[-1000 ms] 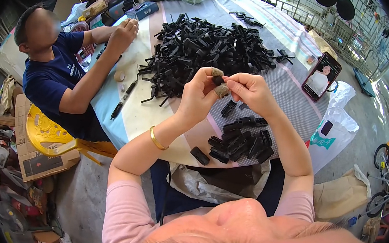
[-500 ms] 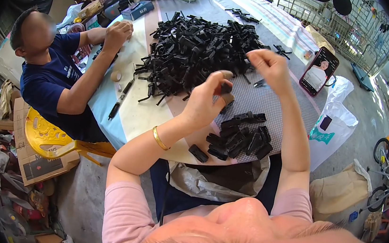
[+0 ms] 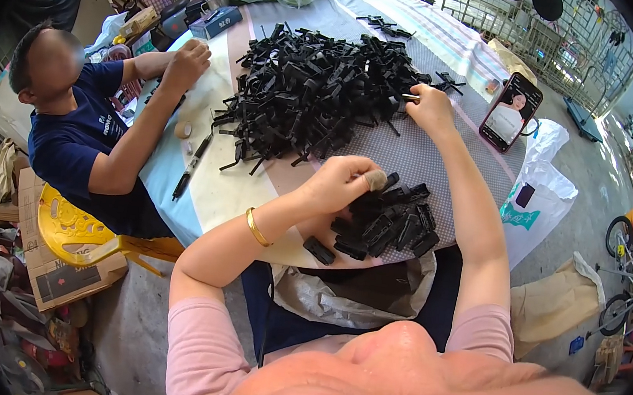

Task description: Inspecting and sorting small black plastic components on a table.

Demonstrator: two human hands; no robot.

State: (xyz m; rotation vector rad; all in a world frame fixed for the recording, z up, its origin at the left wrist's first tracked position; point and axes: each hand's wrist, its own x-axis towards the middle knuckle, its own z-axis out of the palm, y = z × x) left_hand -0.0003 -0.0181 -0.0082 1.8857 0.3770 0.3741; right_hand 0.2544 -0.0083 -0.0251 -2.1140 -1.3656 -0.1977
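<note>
Left hand, centre frame: fingers closed on a small black plastic part, held just over the near stack of finished black pieces at lower centre. Right hand, upper centre, well apart from the left: fingertips pinched on one piece at the right edge of the large loose pile. Handling note: lay the held part flat among its neighbours, and draw a single piece clear without snagging others.

Bare table is left open between the far black pile and the near stack; the right is blocked by a phone.
</note>
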